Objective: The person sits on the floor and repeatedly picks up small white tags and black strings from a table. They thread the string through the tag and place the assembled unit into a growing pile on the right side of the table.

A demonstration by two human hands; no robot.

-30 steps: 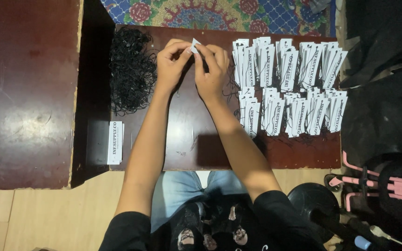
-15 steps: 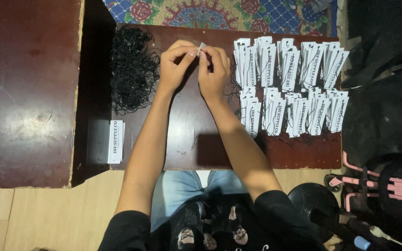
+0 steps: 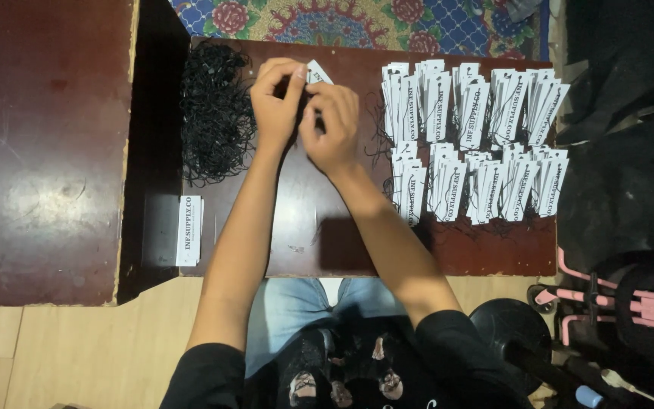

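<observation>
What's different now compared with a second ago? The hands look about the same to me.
Very little. Both hands, left hand and right hand, have stayed together over the dark table, pinching the same small white tag; its visible corner has shifted slightly to the right of the fingertips. The black string pile, the rows of finished tags and the tag stack stayed put.

Single head-worn view, looking almost straight down from above the seated person. The dark counter [image 3: 304, 227] fills mid-frame at arm's length; forearms run up from the bottom edge, patterned rug [image 3: 357, 19] along the top. No second view.
</observation>
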